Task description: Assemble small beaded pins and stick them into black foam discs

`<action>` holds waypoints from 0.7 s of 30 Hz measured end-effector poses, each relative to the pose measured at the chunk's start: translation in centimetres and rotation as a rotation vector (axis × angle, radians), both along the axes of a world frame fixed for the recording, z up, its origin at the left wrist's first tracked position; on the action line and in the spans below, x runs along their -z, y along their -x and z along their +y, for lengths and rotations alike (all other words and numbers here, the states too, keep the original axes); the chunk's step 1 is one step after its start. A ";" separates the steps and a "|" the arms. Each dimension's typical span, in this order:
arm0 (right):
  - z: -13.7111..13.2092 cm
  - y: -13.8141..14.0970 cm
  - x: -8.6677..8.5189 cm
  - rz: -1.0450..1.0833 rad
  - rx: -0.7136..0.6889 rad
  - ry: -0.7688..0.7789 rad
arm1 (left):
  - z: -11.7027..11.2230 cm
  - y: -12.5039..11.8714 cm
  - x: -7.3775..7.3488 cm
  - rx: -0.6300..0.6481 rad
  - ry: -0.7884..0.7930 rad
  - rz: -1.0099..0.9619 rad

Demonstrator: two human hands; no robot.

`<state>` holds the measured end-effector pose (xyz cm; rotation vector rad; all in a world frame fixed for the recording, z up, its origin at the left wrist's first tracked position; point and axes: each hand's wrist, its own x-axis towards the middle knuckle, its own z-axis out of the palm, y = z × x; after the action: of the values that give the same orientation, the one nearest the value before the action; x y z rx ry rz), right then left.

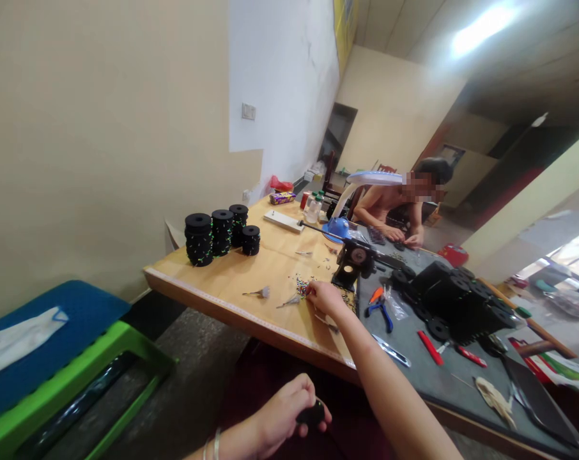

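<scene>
My left hand [284,412] is closed around a small black round spool [310,414], held low in front of the table's edge. The fingers partly cover it. Out over the wooden table, my right hand [325,298] reaches down with its fingertips drawn together at a loose heap of tiny multicoloured pieces [301,285]. Whatever those fingertips pinch is too small to make out. Beside the heap lie grey-tipped pieces like small brushes [289,299]. Several stacks of black spools [198,240], dotted with green and white bits, stand farther left on the table.
A black metal winding device [354,259] stands just beyond my right hand. On the grey mat lie blue-handled pliers [380,313], a red-handled tool [430,347] and black spools [443,287]. A co-worker [390,211] sits across the table. A green stool [102,358] stands left.
</scene>
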<state>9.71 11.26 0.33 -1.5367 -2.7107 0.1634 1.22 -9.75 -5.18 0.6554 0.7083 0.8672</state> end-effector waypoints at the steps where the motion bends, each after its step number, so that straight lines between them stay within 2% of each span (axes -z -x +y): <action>1: 0.2 0.1 -0.1 -0.016 -0.007 0.008 | 0.0 0.0 0.0 -0.007 0.003 -0.005; 8: 0.9 0.5 -0.5 -0.103 -0.028 0.037 | 0.2 0.5 -0.3 -0.023 0.011 -0.024; 21: 0.7 0.1 -0.1 -0.086 -0.024 -0.005 | 0.5 0.7 -0.6 -0.054 0.024 -0.021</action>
<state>9.57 11.92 0.43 -1.5459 -2.7933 0.0935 0.50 -9.26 -4.54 0.6071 0.7188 0.9125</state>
